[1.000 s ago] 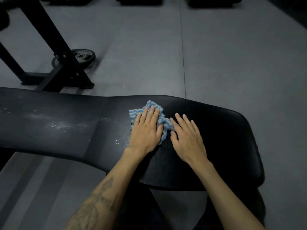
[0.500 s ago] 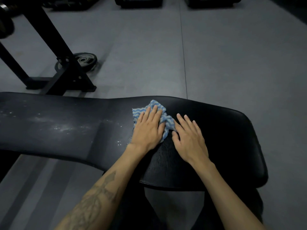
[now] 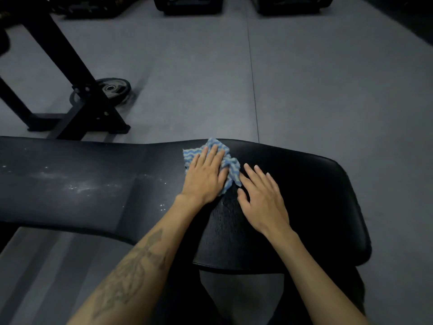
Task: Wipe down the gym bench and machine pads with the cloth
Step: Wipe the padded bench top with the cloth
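Flat, left hand [image 3: 206, 177] presses cloth [image 3: 230, 168].

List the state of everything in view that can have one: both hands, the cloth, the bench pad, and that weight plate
left hand: flat, fingers straight, pressing the cloth
right hand: flat on the pad, beside the cloth, holding nothing
cloth: bunched, lying on the pad, partly under the left hand
bench pad: pale specks and smears on its left part, right part dark
weight plate: lying flat on the floor behind the black frame

no readable text, labels or numbers
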`<state>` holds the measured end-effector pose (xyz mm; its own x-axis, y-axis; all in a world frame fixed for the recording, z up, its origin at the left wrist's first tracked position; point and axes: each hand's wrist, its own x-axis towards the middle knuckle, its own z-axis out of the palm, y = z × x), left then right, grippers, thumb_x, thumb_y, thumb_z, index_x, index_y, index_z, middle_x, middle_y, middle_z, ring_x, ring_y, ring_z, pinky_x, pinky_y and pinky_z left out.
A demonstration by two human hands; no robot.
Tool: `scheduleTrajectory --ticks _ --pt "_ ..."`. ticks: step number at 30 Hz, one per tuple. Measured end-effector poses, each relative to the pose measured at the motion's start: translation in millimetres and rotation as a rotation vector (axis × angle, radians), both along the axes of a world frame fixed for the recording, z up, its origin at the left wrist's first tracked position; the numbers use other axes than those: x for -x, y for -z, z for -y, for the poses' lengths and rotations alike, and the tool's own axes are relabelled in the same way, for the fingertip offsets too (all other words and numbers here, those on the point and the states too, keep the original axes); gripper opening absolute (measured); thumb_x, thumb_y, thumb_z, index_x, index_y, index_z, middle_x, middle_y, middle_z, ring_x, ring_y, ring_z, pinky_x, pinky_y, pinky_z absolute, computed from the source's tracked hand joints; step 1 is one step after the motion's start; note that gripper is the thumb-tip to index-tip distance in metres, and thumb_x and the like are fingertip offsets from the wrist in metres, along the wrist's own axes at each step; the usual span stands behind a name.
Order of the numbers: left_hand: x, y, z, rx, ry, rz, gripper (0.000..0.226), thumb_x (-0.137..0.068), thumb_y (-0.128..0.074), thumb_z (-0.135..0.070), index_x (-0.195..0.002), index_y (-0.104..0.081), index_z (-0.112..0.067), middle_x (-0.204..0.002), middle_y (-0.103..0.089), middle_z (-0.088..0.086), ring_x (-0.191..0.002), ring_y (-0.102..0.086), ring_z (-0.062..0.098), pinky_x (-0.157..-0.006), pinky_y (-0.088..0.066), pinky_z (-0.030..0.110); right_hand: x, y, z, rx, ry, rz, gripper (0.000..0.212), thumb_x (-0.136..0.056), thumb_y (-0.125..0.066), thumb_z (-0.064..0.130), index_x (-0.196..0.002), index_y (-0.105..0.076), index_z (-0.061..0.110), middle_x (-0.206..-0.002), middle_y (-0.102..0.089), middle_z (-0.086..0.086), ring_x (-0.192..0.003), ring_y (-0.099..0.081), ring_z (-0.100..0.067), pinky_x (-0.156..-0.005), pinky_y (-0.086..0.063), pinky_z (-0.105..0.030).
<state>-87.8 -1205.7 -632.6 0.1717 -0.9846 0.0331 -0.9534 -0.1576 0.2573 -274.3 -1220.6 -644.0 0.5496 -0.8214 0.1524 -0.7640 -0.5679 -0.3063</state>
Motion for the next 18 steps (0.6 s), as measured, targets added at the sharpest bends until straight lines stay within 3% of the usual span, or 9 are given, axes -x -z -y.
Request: scheduleTrajectory --ticks 3,10,14,18 --pt "5 0 7 -0.007 -0.043 0.005 0.074 -0.101 -0.007 -0.055 -0.164 -0.015 -0.017 -0.173 -0.009 0.005 -0.160 -0.001 0.023 -0.128 0.002 0.038 1 0 0 -0.007 -0.002 0.001 0.051 -0.105 -0.040 0.037 -0.155 -0.038 0.024 -0.166 -0.026 0.003 -0.155 -0.015 -0.016 -0.127 -0.009 -0.038" --pt "9 4 -32 0.024 0.039 -0.002 0.078 -0.096 -0.007 -0.058 -0.163 -0.024 -0.024 -0.172 -0.015 -0.002 -0.160 -0.006 0.022 -0.127 0.002 0.037 1 2 1 0.009 -0.001 0.012 0.060 -0.098 -0.023 0.043 -0.148 -0.048 0.021 -0.164 -0.031 0.001 -0.154 -0.019 -0.017 -0.127 -0.015 -0.040" --pt "-3 3 1 0.008 0.034 0.021 0.082 -0.092 -0.001 -0.059 -0.163 -0.021 -0.023 -0.172 -0.013 -0.001 -0.160 -0.005 0.023 -0.128 -0.001 0.041 0 2 2 0.015 0.004 0.027 0.057 -0.099 -0.028 0.041 -0.151 -0.045 0.023 -0.164 -0.032 0.002 -0.154 -0.021 -0.017 -0.126 -0.015 -0.040" --pt "-6 2 30 -0.030 -0.043 0.032 0.063 -0.107 -0.020 -0.049 -0.164 -0.017 -0.021 -0.173 -0.009 0.001 -0.160 -0.001 0.024 -0.128 0.001 0.042 0 1 2 0.012 0.004 0.028 0.058 -0.100 -0.028 0.042 -0.153 -0.043 0.024 -0.164 -0.032 0.002 -0.154 -0.019 -0.016 -0.127 -0.015 -0.040"
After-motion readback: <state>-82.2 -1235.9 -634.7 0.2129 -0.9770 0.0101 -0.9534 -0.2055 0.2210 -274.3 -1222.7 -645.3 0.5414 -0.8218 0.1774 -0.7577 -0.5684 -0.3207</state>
